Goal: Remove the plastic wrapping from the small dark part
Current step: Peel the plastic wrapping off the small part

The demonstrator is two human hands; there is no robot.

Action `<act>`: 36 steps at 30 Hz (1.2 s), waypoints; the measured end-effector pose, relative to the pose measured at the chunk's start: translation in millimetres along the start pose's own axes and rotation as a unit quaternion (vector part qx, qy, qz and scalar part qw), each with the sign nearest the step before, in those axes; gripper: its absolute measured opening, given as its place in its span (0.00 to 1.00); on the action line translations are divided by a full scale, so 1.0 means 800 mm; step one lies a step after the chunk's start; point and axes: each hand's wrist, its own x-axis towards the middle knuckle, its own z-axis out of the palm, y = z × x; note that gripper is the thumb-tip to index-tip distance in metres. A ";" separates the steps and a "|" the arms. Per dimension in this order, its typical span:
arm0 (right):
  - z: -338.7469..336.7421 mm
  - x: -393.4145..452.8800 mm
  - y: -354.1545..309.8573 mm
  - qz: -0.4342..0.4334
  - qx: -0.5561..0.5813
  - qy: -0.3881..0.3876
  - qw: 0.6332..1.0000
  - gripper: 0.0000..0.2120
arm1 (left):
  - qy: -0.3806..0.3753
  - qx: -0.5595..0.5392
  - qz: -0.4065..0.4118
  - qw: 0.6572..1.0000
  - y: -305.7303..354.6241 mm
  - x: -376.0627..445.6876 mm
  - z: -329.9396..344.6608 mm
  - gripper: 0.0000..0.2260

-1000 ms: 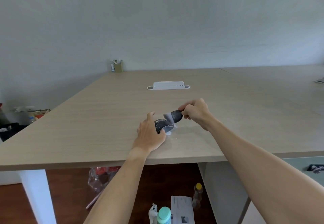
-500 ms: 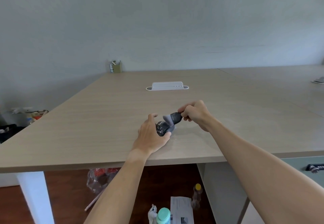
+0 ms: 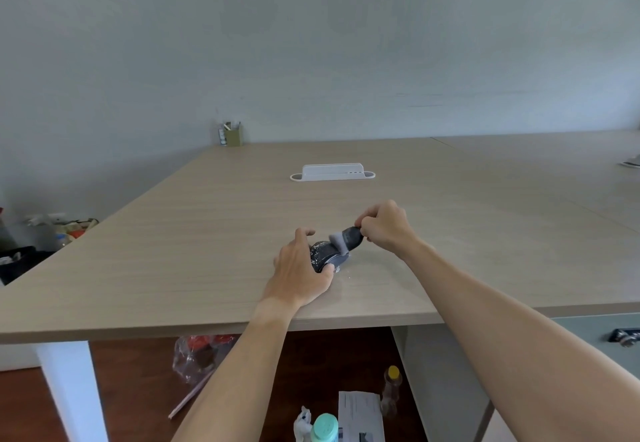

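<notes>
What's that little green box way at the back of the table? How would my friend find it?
Start at the big wooden table and follow its left side to the far corner by the wall. The small olive-green holder stands there with pens sticking out. It is upright and boxy, unlike the long, low white tray nearer the middle.

The right hand [image 3: 384, 228] has shifted slightly toward the upper right of the frame, drawing the small dark rounded part [image 3: 351, 236] with it. The clear plastic wrapping [image 3: 337, 242] now stretches between that part and the left hand [image 3: 299, 270].
</notes>
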 end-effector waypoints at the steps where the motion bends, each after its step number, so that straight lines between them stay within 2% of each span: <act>1: -0.001 0.002 0.001 -0.006 -0.011 0.016 1.000 0.13 | 0.001 0.001 0.004 1.000 0.000 0.000 0.000 0.27; 4: -0.006 0.005 -0.003 -0.009 0.000 0.036 0.999 0.14 | 0.002 0.002 0.003 1.000 0.001 0.000 -0.001 0.27; 8: -0.007 -0.001 -0.007 -0.004 0.006 -0.003 1.000 0.11 | 0.003 0.001 0.002 1.000 -0.002 0.001 0.000 0.28; 12: -0.005 0.000 -0.001 -0.013 -0.030 0.021 0.999 0.14 | -0.004 0.010 0.010 1.000 -0.001 0.000 0.000 0.26; 16: -0.008 0.001 -0.009 0.003 0.021 0.031 0.999 0.18 | -0.013 0.014 0.010 1.000 -0.002 0.000 0.000 0.25; 19: -0.006 -0.004 -0.013 0.008 0.010 -0.021 1.000 0.15 | -0.020 0.014 0.006 1.000 -0.003 0.000 0.000 0.24; 23: 0.000 0.000 -0.014 0.002 -0.037 0.016 0.999 0.09 | -0.019 0.015 0.012 1.000 0.002 -0.001 -0.002 0.25; 25: 0.000 0.002 -0.016 -0.002 -0.012 0.027 1.000 0.11 | -0.022 0.014 0.013 1.000 0.003 -0.002 -0.003 0.25; 29: 0.004 0.001 -0.019 -0.009 0.017 -0.007 1.000 0.17 | -0.031 0.010 0.012 0.999 0.005 -0.002 -0.005 0.25; 31: 0.007 0.001 -0.019 -0.009 -0.009 -0.007 1.000 0.14 | -0.035 0.009 0.003 0.999 0.006 -0.003 -0.005 0.26; 33: 0.006 0.000 -0.019 -0.002 -0.032 0.010 0.999 0.07 | -0.038 0.001 -0.008 0.999 0.005 -0.004 -0.006 0.28; 36: 0.004 0.005 -0.017 0.006 -0.002 0.029 1.000 0.09 | -0.043 -0.013 -0.019 0.999 0.005 -0.005 -0.007 0.32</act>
